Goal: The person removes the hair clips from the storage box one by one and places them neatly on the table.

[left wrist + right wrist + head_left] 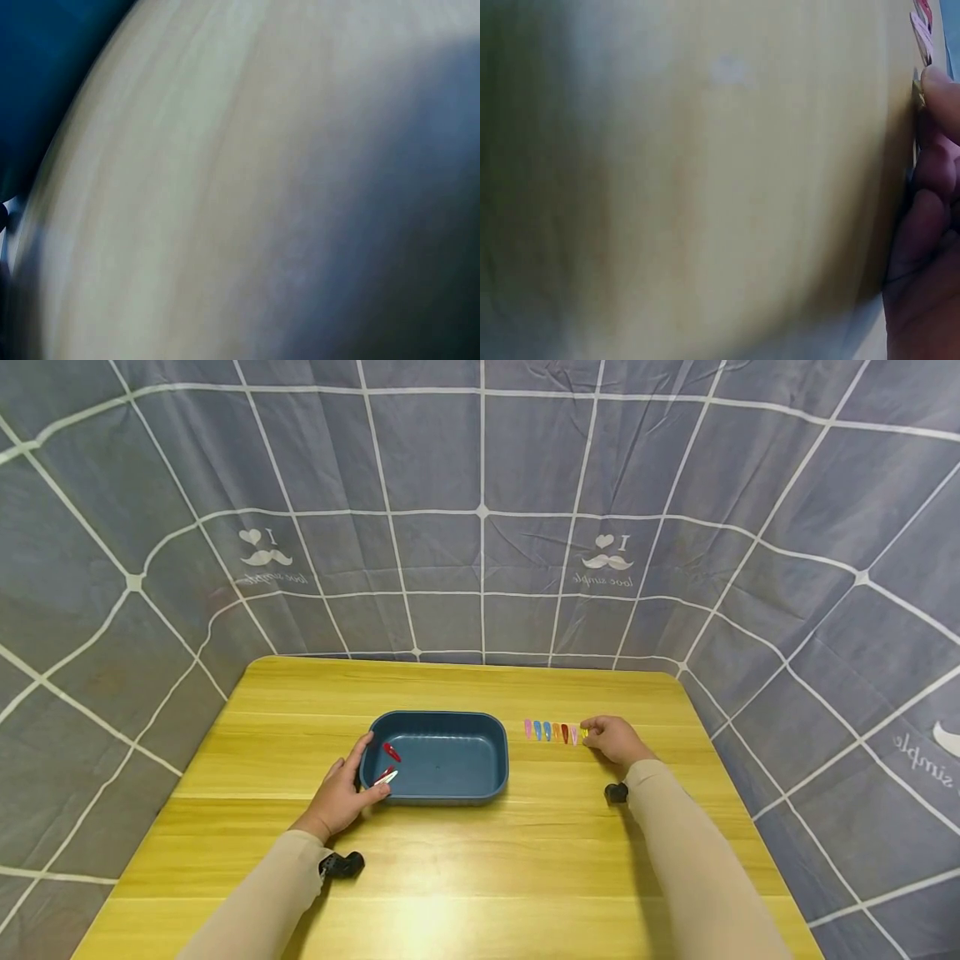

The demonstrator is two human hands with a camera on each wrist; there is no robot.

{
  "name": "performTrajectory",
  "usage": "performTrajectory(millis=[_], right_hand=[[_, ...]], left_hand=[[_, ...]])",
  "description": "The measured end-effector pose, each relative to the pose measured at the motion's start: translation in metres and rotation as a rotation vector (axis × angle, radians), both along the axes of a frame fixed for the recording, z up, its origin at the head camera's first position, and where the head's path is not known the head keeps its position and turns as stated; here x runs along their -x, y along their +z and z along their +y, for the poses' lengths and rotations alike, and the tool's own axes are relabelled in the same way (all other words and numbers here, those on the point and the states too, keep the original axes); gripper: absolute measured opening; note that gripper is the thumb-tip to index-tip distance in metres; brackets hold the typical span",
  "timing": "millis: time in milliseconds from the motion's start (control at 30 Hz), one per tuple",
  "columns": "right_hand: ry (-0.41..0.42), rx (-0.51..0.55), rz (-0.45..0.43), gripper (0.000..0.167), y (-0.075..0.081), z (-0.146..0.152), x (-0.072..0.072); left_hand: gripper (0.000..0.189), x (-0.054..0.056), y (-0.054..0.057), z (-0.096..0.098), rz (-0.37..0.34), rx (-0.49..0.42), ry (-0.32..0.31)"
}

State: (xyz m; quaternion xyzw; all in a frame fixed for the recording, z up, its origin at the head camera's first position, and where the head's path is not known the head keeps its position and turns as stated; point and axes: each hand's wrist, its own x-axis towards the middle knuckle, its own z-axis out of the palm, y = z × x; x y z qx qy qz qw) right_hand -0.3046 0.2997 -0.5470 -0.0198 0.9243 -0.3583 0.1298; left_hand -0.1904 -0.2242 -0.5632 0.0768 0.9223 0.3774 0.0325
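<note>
Nearest, two beige sleeves [697,860] reach in over the wooden table [465,860], a black device [342,865] at each wrist. Just ahead, the left hand [335,797] lies with fingers spread about the near-left corner of a dark blue tray [457,764], thumb by the near rim. Close to that thumb, inside the tray, a white clip [387,778] overlaps a red one, with another red clip [392,752] farther back. Well apart, right of the tray, the right hand [613,740] pinches a yellow clip [585,734] at the right end of a row of colourful clips [547,732]. Beyond the table hangs a grey gridded curtain [442,556].
</note>
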Motion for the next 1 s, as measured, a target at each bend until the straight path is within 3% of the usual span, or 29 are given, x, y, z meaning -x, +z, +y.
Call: performTrajectory(millis=[1000], right_hand=[[-0.035,0.04,-0.028,0.044,-0.0054,0.0013,-0.004]], left_hand=[[0.097,-0.0023,0.005,0.0012,-0.01,0.019,0.003]])
